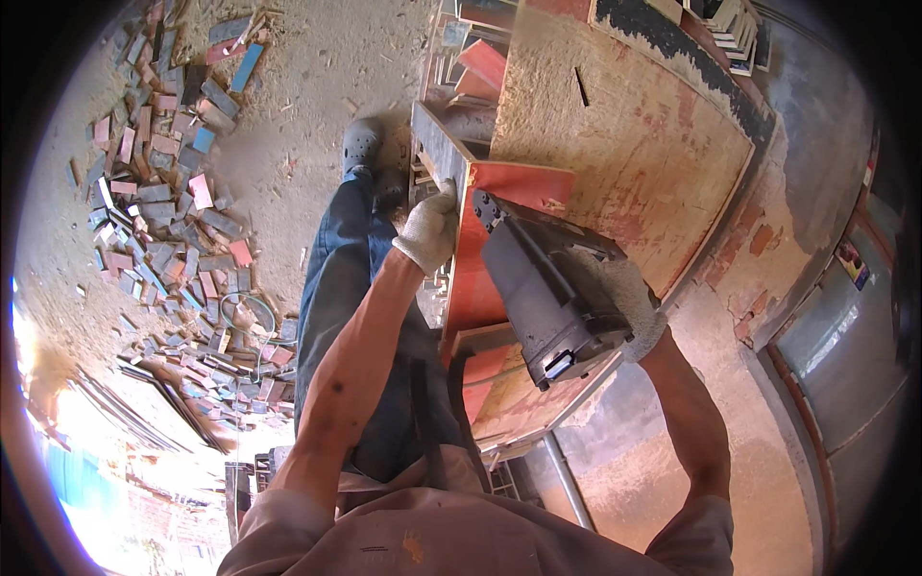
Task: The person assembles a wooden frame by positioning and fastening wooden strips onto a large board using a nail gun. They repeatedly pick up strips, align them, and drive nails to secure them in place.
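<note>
My left hand, in a pale work glove, closes around the edge of a wooden piece made of red and grey boards. Its upright red board stands along the bench edge beside that hand. A short red board juts right across the corner, and a grey board runs away from it. My right hand, also gloved, grips a black nail gun. The gun's nose reaches the corner where the red boards meet; whether it touches the wood I cannot tell.
A worn plywood workbench lies ahead and right, with stacked wood strips at its far end. Loose boards sit by its left edge. Wood offcuts cover the floor at left. A metal pipe stands below the bench.
</note>
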`<state>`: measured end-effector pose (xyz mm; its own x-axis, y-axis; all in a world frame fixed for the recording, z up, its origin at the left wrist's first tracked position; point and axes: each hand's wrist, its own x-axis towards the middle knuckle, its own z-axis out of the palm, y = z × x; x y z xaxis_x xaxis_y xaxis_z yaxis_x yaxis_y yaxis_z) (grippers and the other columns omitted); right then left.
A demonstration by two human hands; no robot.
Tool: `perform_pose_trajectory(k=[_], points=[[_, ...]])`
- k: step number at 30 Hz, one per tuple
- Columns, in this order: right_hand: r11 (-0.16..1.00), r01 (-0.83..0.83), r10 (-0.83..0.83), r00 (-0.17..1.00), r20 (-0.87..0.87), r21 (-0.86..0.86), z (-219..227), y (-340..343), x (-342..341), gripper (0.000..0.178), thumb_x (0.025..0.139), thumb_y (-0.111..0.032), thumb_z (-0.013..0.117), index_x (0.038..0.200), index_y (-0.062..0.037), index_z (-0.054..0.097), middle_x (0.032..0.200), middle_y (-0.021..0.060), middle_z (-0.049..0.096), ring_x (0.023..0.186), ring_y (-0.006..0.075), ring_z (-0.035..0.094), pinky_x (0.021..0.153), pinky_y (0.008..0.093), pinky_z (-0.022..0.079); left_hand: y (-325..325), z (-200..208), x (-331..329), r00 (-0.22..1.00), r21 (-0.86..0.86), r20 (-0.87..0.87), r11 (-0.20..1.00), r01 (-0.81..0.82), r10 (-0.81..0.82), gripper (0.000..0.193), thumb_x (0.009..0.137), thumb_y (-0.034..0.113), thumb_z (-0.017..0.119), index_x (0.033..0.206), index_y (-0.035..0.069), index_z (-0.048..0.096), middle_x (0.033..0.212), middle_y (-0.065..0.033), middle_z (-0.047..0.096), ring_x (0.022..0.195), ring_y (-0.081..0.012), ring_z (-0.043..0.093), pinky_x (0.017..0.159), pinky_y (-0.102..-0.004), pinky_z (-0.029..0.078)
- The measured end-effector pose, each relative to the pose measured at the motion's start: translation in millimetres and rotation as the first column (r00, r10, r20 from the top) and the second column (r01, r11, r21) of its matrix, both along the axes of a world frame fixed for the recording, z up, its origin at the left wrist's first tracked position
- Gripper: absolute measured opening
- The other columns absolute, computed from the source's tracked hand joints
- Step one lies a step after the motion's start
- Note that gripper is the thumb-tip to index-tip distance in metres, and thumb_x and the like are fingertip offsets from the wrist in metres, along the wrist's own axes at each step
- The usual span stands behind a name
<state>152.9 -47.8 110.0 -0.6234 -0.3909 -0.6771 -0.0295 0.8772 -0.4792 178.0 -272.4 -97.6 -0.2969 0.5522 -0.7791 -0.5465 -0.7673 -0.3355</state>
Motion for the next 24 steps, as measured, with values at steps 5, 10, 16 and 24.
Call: perform_pose_trajectory(k=[5, 10, 16, 24], points=[[0.995, 0.014, -0.019, 0.999, -0.051, -0.097, -5.6, -6.2, 5.4, 0.064, 0.088, -0.033, 0.068, 0.146, -0.0122, 0.048, 0.106, 0.0191, 0.072, 0.094, 0.0378, 0.071, 0.084, 0.0467, 0.055, -0.5, -28.8, 13.5, 0.992, 0.126, -0.111, 0.991, -0.040, 0.054, 0.030, 0.109, 0.020, 0.044, 0.129, 0.003, 0.059, 0.128, -0.0124, 0.066, 0.119, -0.0248, 0.064, 0.110, -0.0402, 0.047], [0.999, -0.030, 0.030, 0.999, -0.017, -0.018, -2.0, -6.7, 8.9, 0.060, 0.087, -0.039, 0.069, 0.137, -0.0097, 0.053, 0.095, 0.0194, 0.073, 0.087, 0.0384, 0.072, 0.077, 0.0474, 0.054, 2.5, -22.6, 14.3, 0.986, 0.071, -0.132, 0.994, -0.088, 0.097, 0.030, 0.110, 0.020, 0.044, 0.127, 0.001, 0.060, 0.124, -0.0140, 0.067, 0.114, -0.0229, 0.066, 0.106, -0.0375, 0.051], [0.998, -0.049, 0.048, 0.997, -0.059, -0.032, 1.1, -7.5, 9.7, 0.051, 0.090, -0.033, 0.067, 0.134, -0.0096, 0.055, 0.099, 0.0197, 0.072, 0.089, 0.0384, 0.071, 0.076, 0.0463, 0.056, -1.7, -19.4, 10.8, 0.996, 0.024, -0.094, 1.000, -0.011, 0.013, 0.034, 0.111, 0.025, 0.041, 0.127, 0.001, 0.059, 0.121, -0.0123, 0.068, 0.111, -0.0233, 0.067, 0.104, -0.0372, 0.051], [0.976, 0.202, -0.213, 0.963, 0.168, 0.079, 2.7, -3.2, 98.2, 0.047, 0.095, -0.028, 0.065, 0.138, -0.0107, 0.056, 0.129, 0.0127, 0.064, 0.120, 0.0262, 0.059, 0.104, 0.0414, 0.044, 1.2, -40.8, 11.0, 0.998, -0.019, -0.010, 0.998, 0.066, -0.067, 0.039, 0.111, 0.030, 0.037, 0.130, 0.004, 0.058, 0.128, -0.0133, 0.067, 0.118, -0.0278, 0.064, 0.107, -0.0430, 0.049]])
